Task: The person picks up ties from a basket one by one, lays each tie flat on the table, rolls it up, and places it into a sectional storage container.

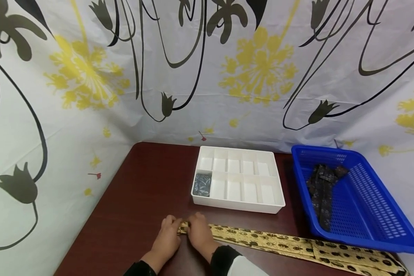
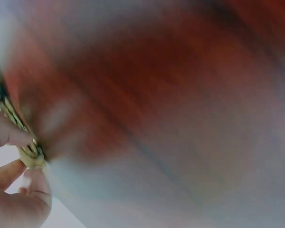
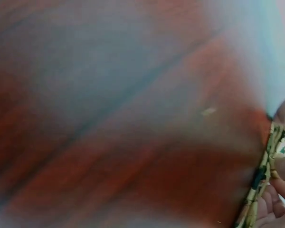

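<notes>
A long yellow necktie [image 1: 262, 239] printed with dark insects lies across the front of the table, running right from my hands. My left hand [image 1: 167, 238] pinches its left end between thumb and fingers. Close beside it, my right hand [image 1: 199, 234] grips the same necktie a short way along. In the left wrist view, the necktie's end [image 2: 33, 156] shows as a small folded bundle at the fingertips. The right wrist view has several fabric layers [image 3: 265, 173] edge-on between thumb and fingers.
Behind my hands stands a white divided tray [image 1: 238, 205], with a folded dark patterned cloth [image 1: 202, 185] in its front left compartment. To the right, a blue basket [image 1: 369, 199] holds dark patterned fabric strips [image 1: 324, 191], its front edge overlapping the necktie. A flowered curtain [image 1: 193, 80] borders the table [image 1: 131, 203].
</notes>
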`<action>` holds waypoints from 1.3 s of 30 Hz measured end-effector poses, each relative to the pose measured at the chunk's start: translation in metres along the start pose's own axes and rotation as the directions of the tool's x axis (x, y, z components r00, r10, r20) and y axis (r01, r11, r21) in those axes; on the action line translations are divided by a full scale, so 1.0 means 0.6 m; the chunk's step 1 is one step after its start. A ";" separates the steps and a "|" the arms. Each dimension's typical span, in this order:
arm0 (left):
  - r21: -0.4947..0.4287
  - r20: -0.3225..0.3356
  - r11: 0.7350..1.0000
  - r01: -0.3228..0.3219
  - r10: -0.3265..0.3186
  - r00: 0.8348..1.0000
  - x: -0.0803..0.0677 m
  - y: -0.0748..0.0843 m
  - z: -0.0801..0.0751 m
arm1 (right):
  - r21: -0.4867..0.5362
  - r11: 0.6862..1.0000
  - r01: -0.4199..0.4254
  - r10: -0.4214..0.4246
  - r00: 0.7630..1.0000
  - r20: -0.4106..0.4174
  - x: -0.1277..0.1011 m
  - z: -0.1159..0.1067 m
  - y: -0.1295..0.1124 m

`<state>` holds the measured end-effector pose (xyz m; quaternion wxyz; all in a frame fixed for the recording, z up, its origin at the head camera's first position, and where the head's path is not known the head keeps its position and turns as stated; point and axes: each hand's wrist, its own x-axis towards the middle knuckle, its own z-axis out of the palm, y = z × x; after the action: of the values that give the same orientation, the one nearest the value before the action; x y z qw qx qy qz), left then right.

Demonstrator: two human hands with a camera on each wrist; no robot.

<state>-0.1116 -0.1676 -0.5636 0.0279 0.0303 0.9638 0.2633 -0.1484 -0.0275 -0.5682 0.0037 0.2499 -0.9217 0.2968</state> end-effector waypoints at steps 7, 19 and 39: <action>-0.159 0.064 0.985 0.070 -0.060 0.996 0.010 -0.021 -0.021 | 0.004 1.000 0.009 -0.009 0.999 0.044 0.000 -0.010 0.007; -0.648 0.004 0.760 0.051 -0.064 0.998 0.019 -0.007 -0.003 | 0.118 0.993 0.006 0.006 0.994 -0.105 -0.002 -0.004 0.017; -0.141 -0.023 0.949 -0.282 0.282 0.959 0.041 0.028 0.009 | 0.245 0.959 -0.143 0.120 0.987 0.105 -0.019 -0.049 0.040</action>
<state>-0.1352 -0.1487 -0.5603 -0.0091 0.1651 0.9283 0.3331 -0.1540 0.0107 -0.5589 -0.0889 0.1995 -0.8903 0.3996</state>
